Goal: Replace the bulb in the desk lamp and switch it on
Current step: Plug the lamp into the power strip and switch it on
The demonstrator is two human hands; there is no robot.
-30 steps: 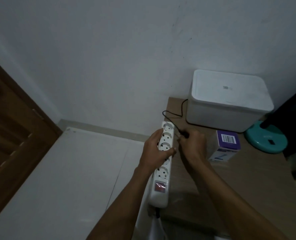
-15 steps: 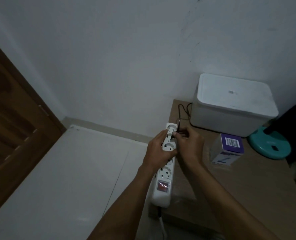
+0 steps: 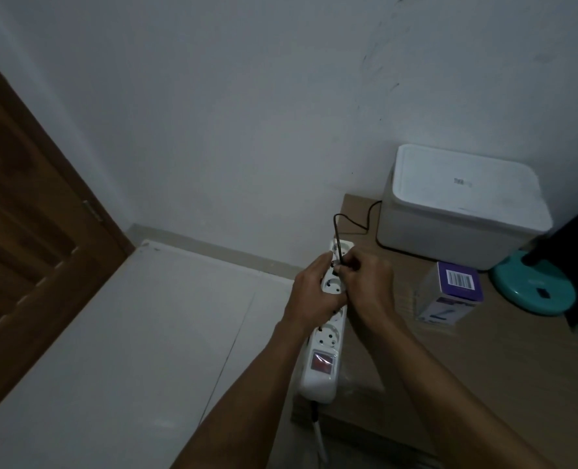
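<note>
My left hand [image 3: 311,292] grips a white power strip [image 3: 321,363] with a red rocker switch, held at the left edge of a wooden desk [image 3: 450,384]. My right hand [image 3: 368,286] pinches a small black plug [image 3: 339,264] against one of the strip's upper sockets. The plug's black cord [image 3: 352,222] loops back over the desk toward the wall. A teal lamp base [image 3: 531,289] sits at the right edge of the view, the lamp's dark upper part mostly cut off. A purple and white bulb box [image 3: 450,292] stands between my hands and the lamp base.
A white lidded box [image 3: 463,204] stands on the desk against the wall. A brown wooden door [image 3: 27,231] fills the left. White floor tiles [image 3: 128,333] lie below the desk's left edge. The strip's own cable [image 3: 318,431] hangs down off the desk.
My right hand has carried the black plug from beside the strip up onto its upper sockets. The left hand keeps its hold on the strip. The view has shifted slightly.
</note>
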